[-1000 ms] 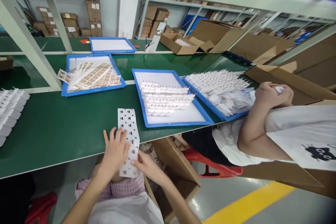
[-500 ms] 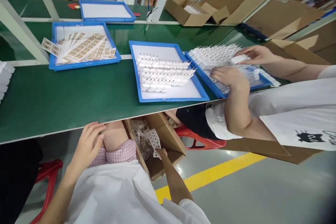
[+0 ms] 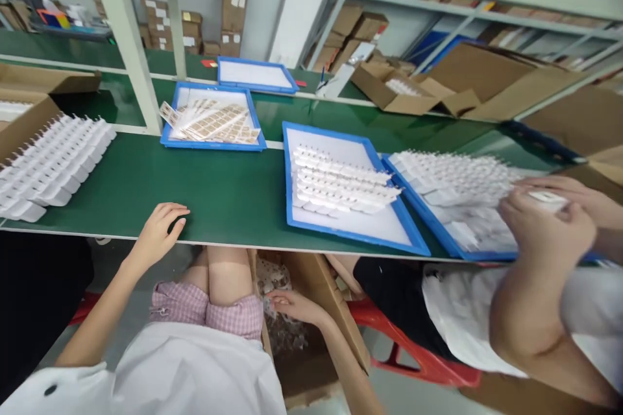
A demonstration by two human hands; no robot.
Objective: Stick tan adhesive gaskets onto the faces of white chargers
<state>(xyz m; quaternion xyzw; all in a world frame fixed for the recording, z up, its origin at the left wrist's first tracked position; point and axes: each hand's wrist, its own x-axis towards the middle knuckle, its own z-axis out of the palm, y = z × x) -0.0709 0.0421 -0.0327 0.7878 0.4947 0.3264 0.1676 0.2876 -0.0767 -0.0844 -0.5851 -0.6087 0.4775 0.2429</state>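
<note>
My left hand (image 3: 163, 230) rests at the front edge of the green table (image 3: 228, 198), fingers loosely curved and apart, holding nothing. Below the table, my right hand (image 3: 292, 305) is over an open cardboard box (image 3: 335, 311) beside my legs; its fingers are apart and nothing shows in them. Clear and white scraps (image 3: 287, 334) lie in that box under the hand. On the table, a blue-rimmed tray (image 3: 355, 237) holds rows of white pieces (image 3: 341, 185) with thin pins. Another blue tray (image 3: 214, 144) holds strips of tan stickers (image 3: 217, 120).
White pieces (image 3: 53, 165) stand in rows at the left. At the right, a person's hands (image 3: 549, 220) hold a white piece over another blue tray (image 3: 438, 230). An upright post (image 3: 129, 45), a back tray (image 3: 257, 74) and cardboard boxes (image 3: 399, 87) are farther off.
The view has shifted left and up. My left hand has risen to the table edge. My right hand has let go of a patterned white sheet and lifted. The neighbour's hands have come together around a piece.
</note>
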